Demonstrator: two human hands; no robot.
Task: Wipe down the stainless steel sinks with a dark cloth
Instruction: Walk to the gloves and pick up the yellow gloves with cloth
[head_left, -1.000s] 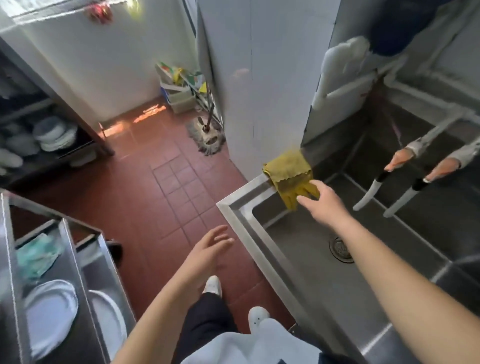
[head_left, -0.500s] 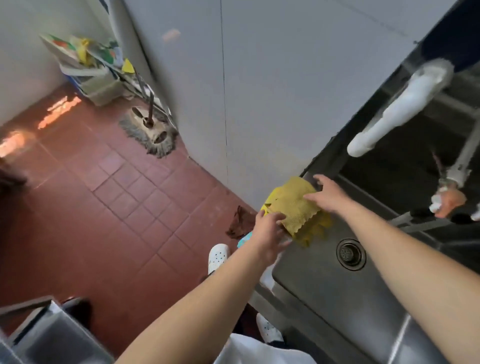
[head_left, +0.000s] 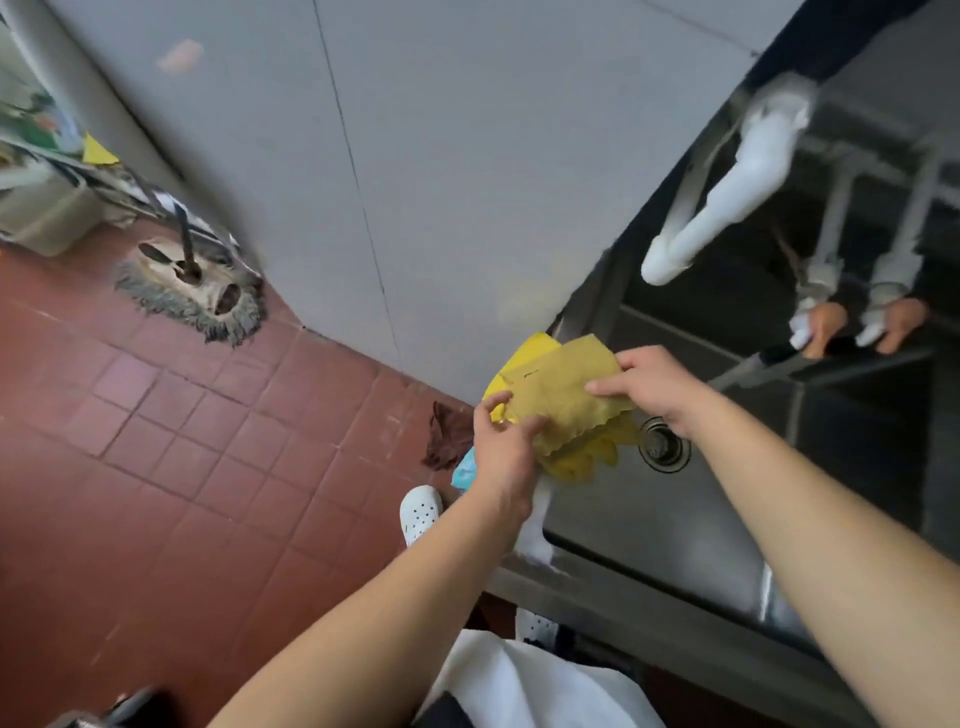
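A yellow-olive cloth (head_left: 558, 395) hangs over the far left corner of the stainless steel sink (head_left: 649, 530). My left hand (head_left: 506, 447) grips its lower left edge. My right hand (head_left: 649, 384) pinches its right side from above. Brighter yellow layers (head_left: 582, 462) dangle below the cloth into the basin. The round drain (head_left: 665, 444) lies just right of the cloth. No dark cloth is in my hands.
A white pipe (head_left: 727, 202) hangs over the sink's back. Another person's hands (head_left: 862, 327) hold knives at a second basin on the right. A mop head (head_left: 192, 291) rests on the red tile floor. A dark rag (head_left: 447, 434) and something blue (head_left: 465, 470) lie by the sink's corner.
My left hand rose from near my leg and took hold of the cloth. My right hand closed on it too. The view swung closer to the sink corner.
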